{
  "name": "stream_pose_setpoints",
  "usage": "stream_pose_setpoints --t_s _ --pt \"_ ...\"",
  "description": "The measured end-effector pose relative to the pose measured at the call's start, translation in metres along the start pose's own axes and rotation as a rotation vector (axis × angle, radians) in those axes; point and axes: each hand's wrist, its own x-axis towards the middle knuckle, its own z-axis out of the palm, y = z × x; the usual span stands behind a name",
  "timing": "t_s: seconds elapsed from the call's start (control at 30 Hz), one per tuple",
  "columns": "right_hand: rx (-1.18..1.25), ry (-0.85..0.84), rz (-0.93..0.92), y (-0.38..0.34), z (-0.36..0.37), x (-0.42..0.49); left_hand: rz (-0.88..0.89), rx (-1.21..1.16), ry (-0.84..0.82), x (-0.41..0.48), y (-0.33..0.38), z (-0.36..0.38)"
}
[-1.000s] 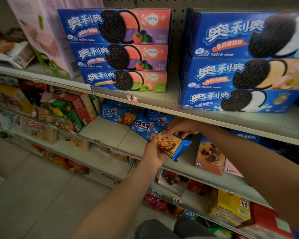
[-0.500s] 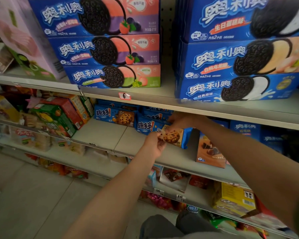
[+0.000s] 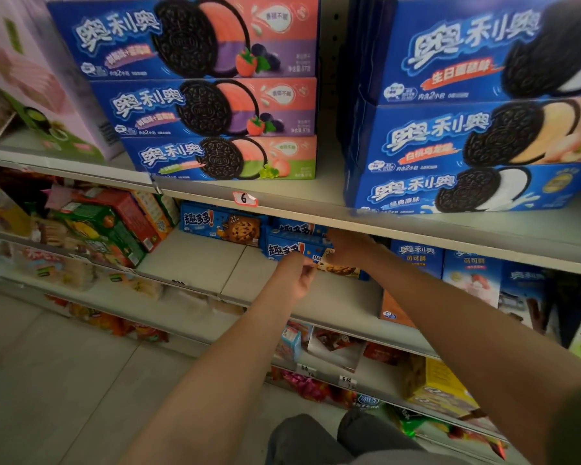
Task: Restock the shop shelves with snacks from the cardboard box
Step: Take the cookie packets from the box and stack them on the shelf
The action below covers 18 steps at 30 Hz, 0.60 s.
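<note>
– Cookie box (image 3: pixel 341 270): where is it found now?
– On the middle shelf (image 3: pixel 198 263), under the lip of the upper shelf (image 3: pixel 316 214). A second ago it was held out past the shelf front. It has since been carried inward and tucked just beside the blue stack (image 3: pixel 287 250) of the same brand.
– How is it held?
– Its near end is pinched by the left hand (image 3: pixel 297 278), fingers curled. The right hand (image 3: pixel 348 246) is laid over its top with the fingers bent round it. The tips are hidden.
– What is meant for the task?
– Placement is judged nearly done. Only release of the cookie box and a squaring-up seem left.
– Edges and room?
– Overhead clearance is tight, since the upper shelf edge is near the right knuckles. Bare shelf is left open to the left and front. An orange box (image 3: pixel 393 312) stands near on the right, so withdrawal is best made straight back.
</note>
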Motion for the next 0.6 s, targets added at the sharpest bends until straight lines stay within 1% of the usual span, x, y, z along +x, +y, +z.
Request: stream_pose_setpoints --t_s 0.1,0.17,0.2,0.33,0.4,0.47,0.6 --pt "0.002 0.04 0.007 -0.014 0.004 -0.011 0.015 0.077 0.05 -0.007 0.0 -0.004" --pt "0.023 0.042 0.002 -0.026 0.004 -0.021 0.06 0.201 0.086 -0.014 -0.002 -0.009" --pt "0.028 0.035 -0.028 -0.034 0.001 -0.025 0.084 0.277 0.11 -0.021 -0.001 -0.012" --pt "0.003 -0.023 -0.218 -0.065 -0.009 -0.045 0.284 0.768 0.233 -0.05 -0.002 -0.032" --pt "-0.009 -0.058 -0.303 -0.085 -0.015 -0.054 0.339 0.949 0.265 -0.071 0.003 -0.048" --pt "0.013 -0.084 -0.364 -0.108 -0.016 -0.062 0.339 1.011 0.315 -0.088 0.006 -0.069" --pt "0.085 -0.165 -0.462 -0.16 -0.006 -0.069 0.322 0.982 0.45 -0.118 0.015 -0.118"
